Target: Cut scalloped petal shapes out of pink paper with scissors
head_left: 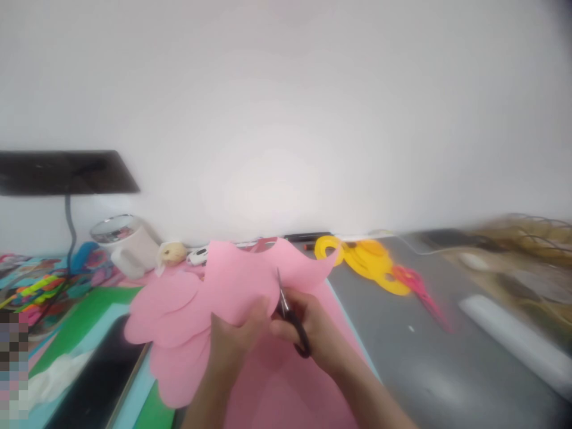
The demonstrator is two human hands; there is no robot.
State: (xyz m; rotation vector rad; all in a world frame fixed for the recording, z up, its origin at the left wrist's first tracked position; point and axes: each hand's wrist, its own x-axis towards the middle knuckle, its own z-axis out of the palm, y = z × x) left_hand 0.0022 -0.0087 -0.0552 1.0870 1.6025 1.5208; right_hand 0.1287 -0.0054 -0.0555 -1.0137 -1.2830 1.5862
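While the left hand [239,333] grips the pink paper [241,271] between thumb and fingers, the right hand [308,325] is closed around black-handled scissors [286,310] at its edge, above the grey table [402,357]. A plain white wall [286,119] rises behind.

Bright wall, soft blur toward edges.
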